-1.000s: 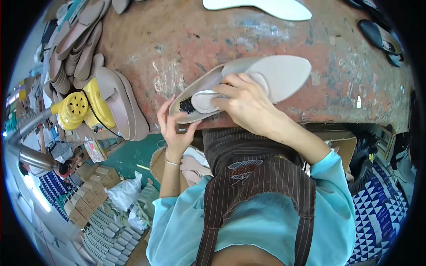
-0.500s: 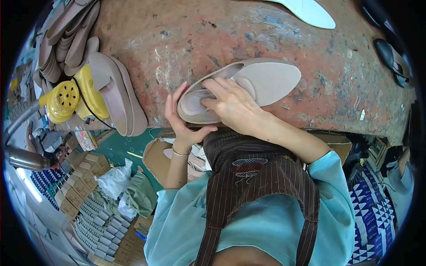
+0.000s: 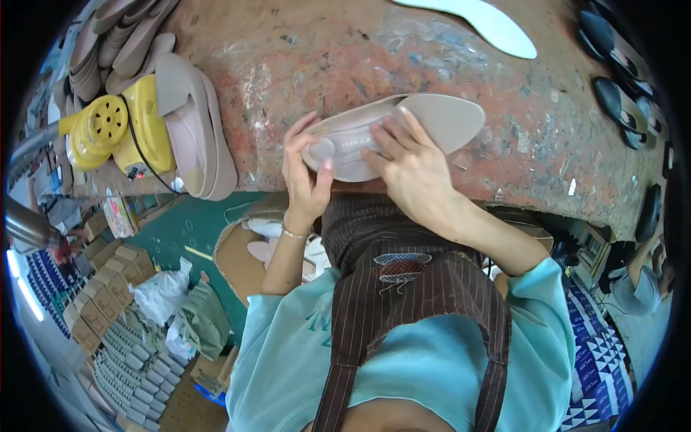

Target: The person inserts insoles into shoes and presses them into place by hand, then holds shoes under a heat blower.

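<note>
A beige slip-on shoe (image 3: pixel 461 122) lies on the worn bench, toe to the right and opening upward. Inside it sits a pale insole (image 3: pixel 348 145) with printed lettering, partly covered by my fingers. My left hand (image 3: pixel 306 169) is closed around the heel end, fingers along the outer side and thumb on the inner rim near the insole. My right hand (image 3: pixel 414 155) reaches over the middle of the shoe with fingers spread, some at the opening's front edge and the thumb side on the insole. Part of the near shoe wall is hidden behind it.
Left on the bench are a yellow device (image 3: pixel 147 126) with a black cord, stacked beige shoes (image 3: pixel 209 144) and more shoes behind. A white sole-shaped piece (image 3: pixel 497 29) lies at the far edge. Black shoes (image 3: pixel 615 104) stand right. Below is an open carton (image 3: pixel 241 263).
My right hand has opened from its bent-finger hold inside the shoe and shifted toward the toe, exposing the lettering. My left thumb has moved up over the heel rim. The view has shifted slightly.
</note>
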Demonstrator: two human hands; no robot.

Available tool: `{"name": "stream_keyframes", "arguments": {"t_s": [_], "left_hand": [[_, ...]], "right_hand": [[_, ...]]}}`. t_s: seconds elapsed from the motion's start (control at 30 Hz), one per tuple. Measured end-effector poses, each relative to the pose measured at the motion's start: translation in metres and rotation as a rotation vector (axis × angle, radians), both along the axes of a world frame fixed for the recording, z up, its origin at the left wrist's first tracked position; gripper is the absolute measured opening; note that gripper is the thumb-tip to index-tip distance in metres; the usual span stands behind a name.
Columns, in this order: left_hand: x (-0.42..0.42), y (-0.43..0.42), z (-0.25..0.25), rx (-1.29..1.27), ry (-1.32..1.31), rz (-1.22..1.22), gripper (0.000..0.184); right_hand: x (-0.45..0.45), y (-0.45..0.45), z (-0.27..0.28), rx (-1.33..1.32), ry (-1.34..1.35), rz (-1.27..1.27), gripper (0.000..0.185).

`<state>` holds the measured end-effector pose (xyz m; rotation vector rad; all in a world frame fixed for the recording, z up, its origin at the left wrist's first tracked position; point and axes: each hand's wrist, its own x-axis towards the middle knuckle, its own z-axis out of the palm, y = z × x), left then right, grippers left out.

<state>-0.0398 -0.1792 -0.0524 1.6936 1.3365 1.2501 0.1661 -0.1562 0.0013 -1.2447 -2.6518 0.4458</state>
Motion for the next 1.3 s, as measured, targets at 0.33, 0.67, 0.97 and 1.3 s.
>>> {"name": "stream_keyframes", "arguments": {"t_s": [0.33, 0.67, 0.97, 1.3], "left_hand": [[0.096, -0.050, 0.019, -0.070, 0.201, 0.016, 0.099], [0.121, -0.061, -0.027, -0.025, 0.402, 0.086, 0.120], [0.125, -0.058, -0.035, 0.066, 0.441, 0.127, 0.118], [0.127, -0.059, -0.034, 0.104, 0.443, 0.152, 0.114]], "right_hand": [[0.031, 0.038, 0.045, -0.065, 0.454, -0.511, 0.046], [0.034, -0.043, -0.009, -0.044, 0.184, -0.398, 0.055], [0.026, -0.036, -0.013, 0.144, -0.081, -0.374, 0.053], [0.024, -0.032, -0.022, 0.100, 0.011, -0.298, 0.053]]}}
